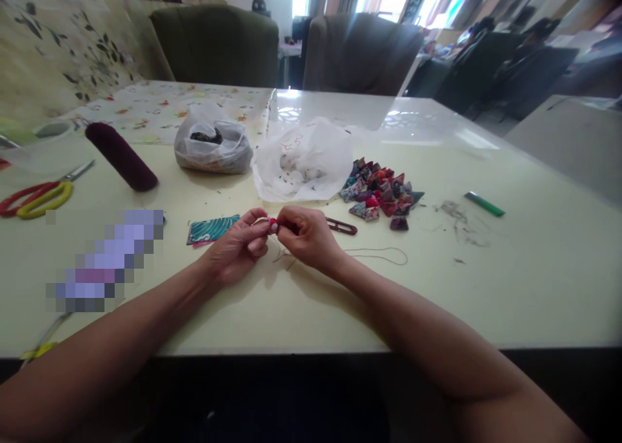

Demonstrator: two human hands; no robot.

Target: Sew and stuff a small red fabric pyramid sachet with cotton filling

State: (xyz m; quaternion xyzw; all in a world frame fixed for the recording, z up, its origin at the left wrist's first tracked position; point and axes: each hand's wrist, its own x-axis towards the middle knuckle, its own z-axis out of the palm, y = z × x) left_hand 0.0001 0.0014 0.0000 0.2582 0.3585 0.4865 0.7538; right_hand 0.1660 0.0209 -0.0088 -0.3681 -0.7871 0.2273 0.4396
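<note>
One small red fabric piece (273, 225) we are holding above the tabletop (301, 326), our left hand (240, 241) pinching it with curled fingers, our right hand (306, 232) resting closed against it, its hold hidden.

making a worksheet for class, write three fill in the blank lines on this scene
Besides bare metal, the scissors show red and ____.
As pictured, the fabric heap lies to the ____ of the white bag.
The left hand and right hand meet at a small, mostly ____ piece.

Missing: yellow; right; red
</note>
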